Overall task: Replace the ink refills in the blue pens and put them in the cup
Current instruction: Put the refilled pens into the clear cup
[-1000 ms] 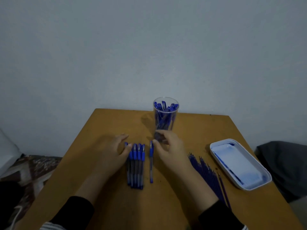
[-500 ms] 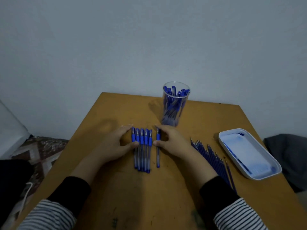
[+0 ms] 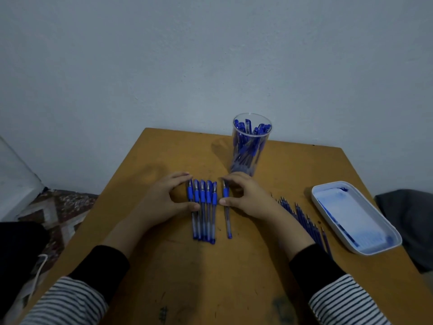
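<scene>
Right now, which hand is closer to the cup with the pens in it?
Right. The right hand sits in front of the clear cup, touching the lone pen; the left hand is further left, beside the row of pens.

A single wide-angle view, worn on the person's head, looks forward and steeply down across the ochre wooden worktop (image 3: pixel 168 273) toward the plain grey-blue wall (image 3: pixel 210 55), which fills the upper half. It sits close: two striped, black-cuffed sleeves (image 3: pixel 98 266) enter from the bottom corners. The fingers (image 3: pixel 180 177) of the left hand (image 3: pixel 161 204) and right hand (image 3: pixel 251 200) lie just below centre, and the worktop's far edge runs a little beyond them.
</scene>
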